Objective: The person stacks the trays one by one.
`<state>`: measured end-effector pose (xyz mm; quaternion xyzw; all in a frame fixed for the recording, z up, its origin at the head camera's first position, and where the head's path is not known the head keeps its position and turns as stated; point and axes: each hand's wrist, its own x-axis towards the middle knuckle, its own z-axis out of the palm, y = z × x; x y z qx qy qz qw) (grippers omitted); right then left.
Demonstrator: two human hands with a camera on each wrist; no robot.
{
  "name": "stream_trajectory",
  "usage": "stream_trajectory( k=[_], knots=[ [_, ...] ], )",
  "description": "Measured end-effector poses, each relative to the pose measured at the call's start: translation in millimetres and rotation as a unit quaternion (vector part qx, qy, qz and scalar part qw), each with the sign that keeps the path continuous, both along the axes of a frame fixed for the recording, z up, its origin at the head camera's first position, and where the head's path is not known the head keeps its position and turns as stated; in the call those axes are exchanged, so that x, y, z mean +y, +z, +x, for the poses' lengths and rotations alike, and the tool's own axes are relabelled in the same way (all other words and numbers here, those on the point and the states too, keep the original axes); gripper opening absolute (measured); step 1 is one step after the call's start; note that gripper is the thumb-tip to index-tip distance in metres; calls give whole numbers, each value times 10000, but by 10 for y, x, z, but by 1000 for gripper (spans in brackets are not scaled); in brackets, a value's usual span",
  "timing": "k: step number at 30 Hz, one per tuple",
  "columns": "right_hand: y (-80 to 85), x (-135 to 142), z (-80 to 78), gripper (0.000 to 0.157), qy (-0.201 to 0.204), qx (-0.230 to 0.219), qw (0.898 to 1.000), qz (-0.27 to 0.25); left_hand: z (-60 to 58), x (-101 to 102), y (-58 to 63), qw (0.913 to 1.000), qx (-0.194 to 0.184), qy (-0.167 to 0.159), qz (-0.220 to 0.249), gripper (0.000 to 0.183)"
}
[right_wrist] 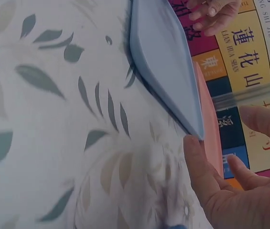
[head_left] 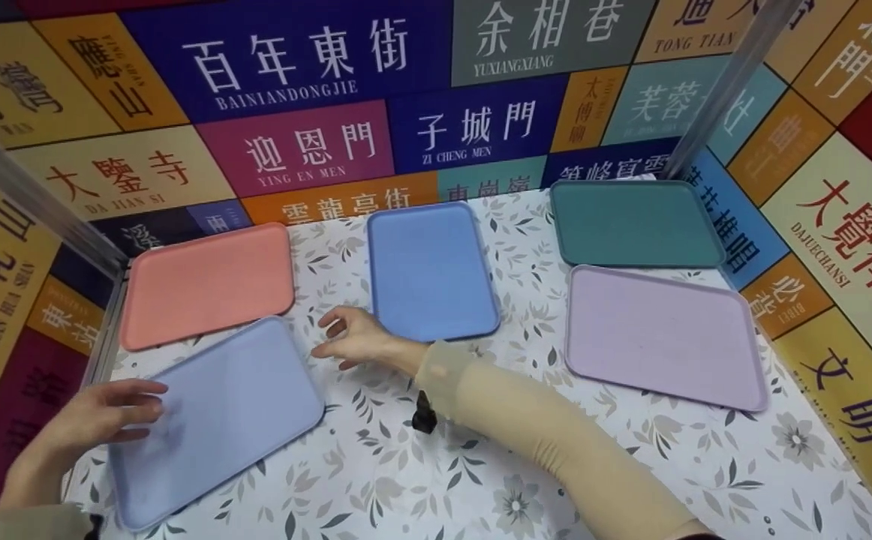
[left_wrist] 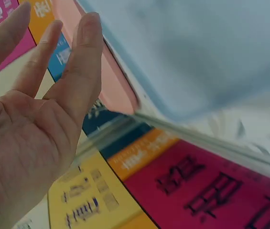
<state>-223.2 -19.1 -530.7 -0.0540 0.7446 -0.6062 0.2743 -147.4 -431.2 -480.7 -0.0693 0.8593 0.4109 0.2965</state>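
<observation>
A pale blue tray (head_left: 218,420) lies at a slant on the front left of the table. My left hand (head_left: 102,420) is over its left edge, fingers loosely spread and holding nothing. In the left wrist view the fingers of that hand (left_wrist: 39,109) overlap the edge of the same tray (left_wrist: 197,52). To the right of the pale blue tray, my right hand (head_left: 357,339) hovers near its upper right corner, fingers relaxed and empty. The right wrist view has the thumb and fingers of this hand (right_wrist: 249,191) apart, close to the tray's corner (right_wrist: 168,62).
Behind the pale blue tray lies a coral tray (head_left: 211,285). A blue tray (head_left: 432,270) sits mid-table beside my right hand. On the right are a green tray (head_left: 638,225) and a lilac tray (head_left: 661,337). Sign-patterned walls (head_left: 293,150) enclose the flower-print tablecloth (head_left: 376,465).
</observation>
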Motion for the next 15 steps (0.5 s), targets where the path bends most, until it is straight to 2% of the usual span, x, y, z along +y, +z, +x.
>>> stream_trajectory(
  k=[5, 11, 15],
  knots=[
    [-70, -193, 72, 57, -48, -77, 9998, 168, 153, -248, -105, 9979, -355, 501, -186, 59],
    [-118, -322, 134, 52, -3, -77, 9996, 264, 321, -437, -290, 9876, -781, 1288, -442, 63],
    [-139, -377, 154, 49, 26, -4, 9992, 392, 397, -522, -343, 9811, -971, 1556, -613, 65]
  ],
)
